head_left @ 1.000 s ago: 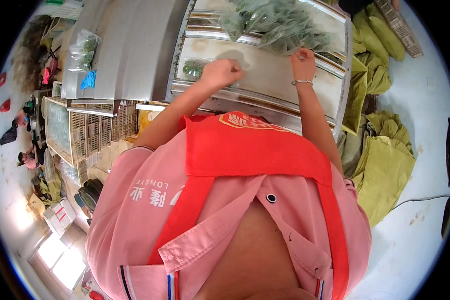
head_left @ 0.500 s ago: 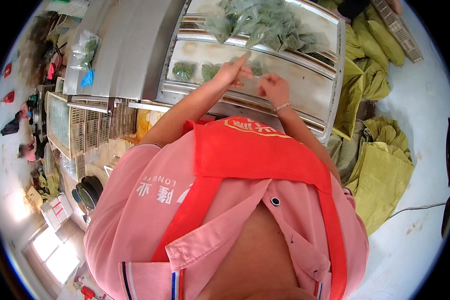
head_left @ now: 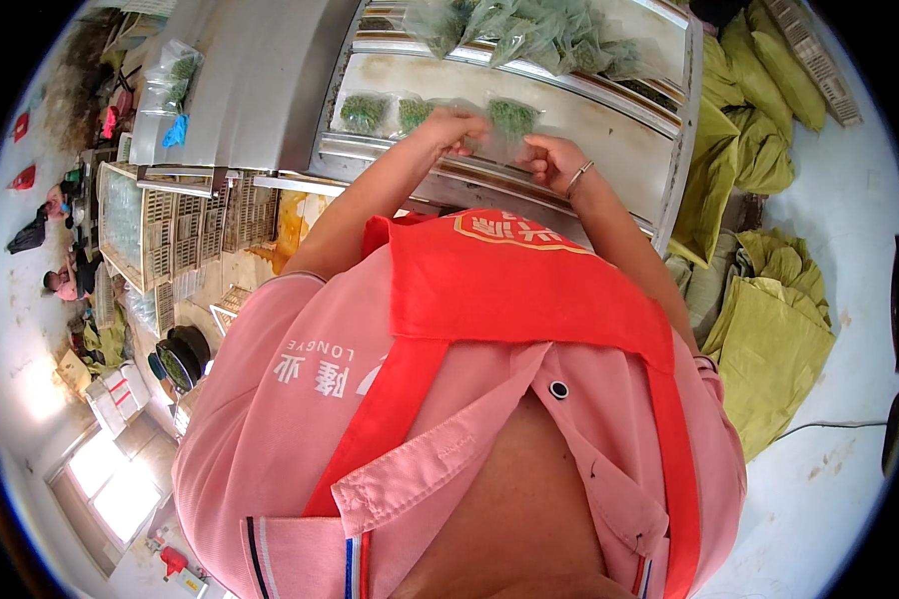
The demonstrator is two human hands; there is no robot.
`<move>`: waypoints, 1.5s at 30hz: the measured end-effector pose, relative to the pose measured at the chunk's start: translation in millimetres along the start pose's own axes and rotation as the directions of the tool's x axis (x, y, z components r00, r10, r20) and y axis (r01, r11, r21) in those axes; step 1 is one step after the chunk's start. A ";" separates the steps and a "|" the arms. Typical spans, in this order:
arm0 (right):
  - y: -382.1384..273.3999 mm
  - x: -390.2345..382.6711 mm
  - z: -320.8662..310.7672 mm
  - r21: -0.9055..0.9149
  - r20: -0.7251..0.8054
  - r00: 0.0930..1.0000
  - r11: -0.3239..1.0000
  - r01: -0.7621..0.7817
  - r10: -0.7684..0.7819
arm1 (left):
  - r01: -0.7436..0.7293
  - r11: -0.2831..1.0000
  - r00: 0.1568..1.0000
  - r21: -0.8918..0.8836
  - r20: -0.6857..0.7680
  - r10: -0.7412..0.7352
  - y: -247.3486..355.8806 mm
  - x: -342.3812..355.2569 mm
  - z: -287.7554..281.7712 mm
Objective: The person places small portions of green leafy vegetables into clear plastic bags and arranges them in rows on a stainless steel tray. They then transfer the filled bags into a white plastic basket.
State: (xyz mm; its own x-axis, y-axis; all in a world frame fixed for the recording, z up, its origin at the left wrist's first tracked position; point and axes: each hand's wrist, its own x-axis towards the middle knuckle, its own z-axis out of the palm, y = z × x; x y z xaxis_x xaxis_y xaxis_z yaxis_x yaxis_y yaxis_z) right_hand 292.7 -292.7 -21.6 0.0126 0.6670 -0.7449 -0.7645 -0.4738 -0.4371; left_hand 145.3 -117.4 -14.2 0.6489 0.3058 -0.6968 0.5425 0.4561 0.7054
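Note:
A clear plastic bag [head_left: 511, 116] with green leafy contents lies flat on the pale worktop, between my two hands. My left hand [head_left: 454, 131] is closed, its fingertips pinching the left side of the bag's near, unfilled end. At the right corner of that same end my right hand [head_left: 554, 160], with a bracelet at the wrist, pinches the plastic. Two more filled bags lie to the left in the same row: one green bag [head_left: 365, 113] at the far left and another bag [head_left: 414, 115] partly behind my left hand.
A heap of filled clear bags [head_left: 539, 35] covers the far part of the metal-railed worktop [head_left: 609, 150]. Left of it is a grey metal surface [head_left: 255, 85] with a bag [head_left: 173, 80] and a blue item [head_left: 176, 131]. Yellow-green sacks [head_left: 769, 339] stand at right; plastic crates [head_left: 160, 240] at left.
My left hand has drawn back toward me and its outstretched fingers have closed. The bag, mostly hidden before, now shows between my hands. My right hand has moved slightly right.

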 end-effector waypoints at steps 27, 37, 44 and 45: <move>10.3 2.9 -12.5 -0.774 -0.297 0.452 0.489 0.401 -0.841 | -0.148 -0.115 0.969 0.982 0.167 0.181 31.2 -15.6 -3.6; -76.1 10.2 24.3 -0.821 -0.294 0.426 0.454 0.345 -0.856 | -0.276 0.414 0.904 0.867 0.088 0.419 44.9 -45.7 13.6; -30.2 -27.1 -7.0 -0.869 -0.106 0.586 0.362 0.338 -0.803 | -0.086 0.983 0.995 -0.162 0.027 0.091 23.0 -19.9 68.0; -13.3 -33.7 -13.4 -0.859 -0.045 0.601 0.338 0.385 -0.798 | -0.018 0.964 0.999 -0.264 0.036 0.029 19.5 -17.8 74.5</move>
State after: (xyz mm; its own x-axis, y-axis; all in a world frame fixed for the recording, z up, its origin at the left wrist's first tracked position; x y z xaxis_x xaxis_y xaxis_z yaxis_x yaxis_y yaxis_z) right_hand 311.0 -316.6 2.5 0.6466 0.7531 -0.1214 0.2998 -0.3971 -0.8674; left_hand 184.1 -176.2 21.7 0.6832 0.2883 -0.6709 0.3702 0.6552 0.6585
